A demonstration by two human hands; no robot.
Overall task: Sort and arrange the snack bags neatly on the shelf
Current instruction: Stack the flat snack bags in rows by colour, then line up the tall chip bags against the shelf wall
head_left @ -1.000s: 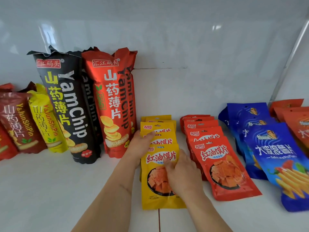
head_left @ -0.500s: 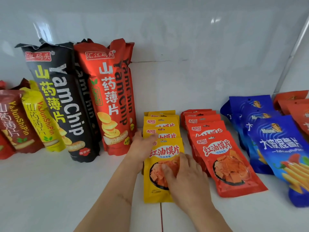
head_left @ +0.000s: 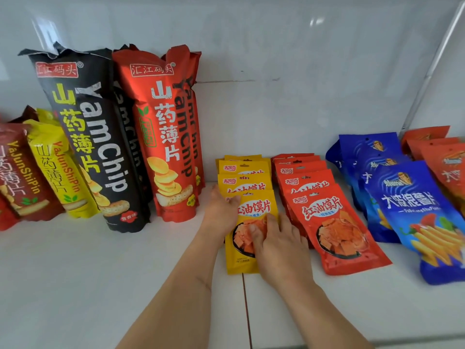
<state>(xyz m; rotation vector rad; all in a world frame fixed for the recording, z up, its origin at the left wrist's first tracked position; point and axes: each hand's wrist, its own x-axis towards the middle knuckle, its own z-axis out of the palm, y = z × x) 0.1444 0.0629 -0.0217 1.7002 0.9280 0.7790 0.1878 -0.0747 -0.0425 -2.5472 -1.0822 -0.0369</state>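
A row of small yellow snack bags (head_left: 241,170) lies overlapped on the white shelf (head_left: 100,273), with the front yellow bag (head_left: 240,260) lowest. My left hand (head_left: 220,212) holds that bag's upper left corner, thumb on its face, fingers hidden behind. My right hand (head_left: 279,245) rests on the bag's picture and presses it down with its fingertips. Just to the right lies a matching row of small red bags (head_left: 334,227).
Tall black (head_left: 95,137) and red YamChip bags (head_left: 163,132) stand at the left. Smaller yellow (head_left: 55,167) and dark red bags (head_left: 17,172) lean further left. Blue bags (head_left: 412,210) and orange bags (head_left: 448,162) lie at the right. A white wall backs the shelf.
The front yellow bag has slid back and slightly right under both hands, closer onto its row. My right hand sits a little lower on it.
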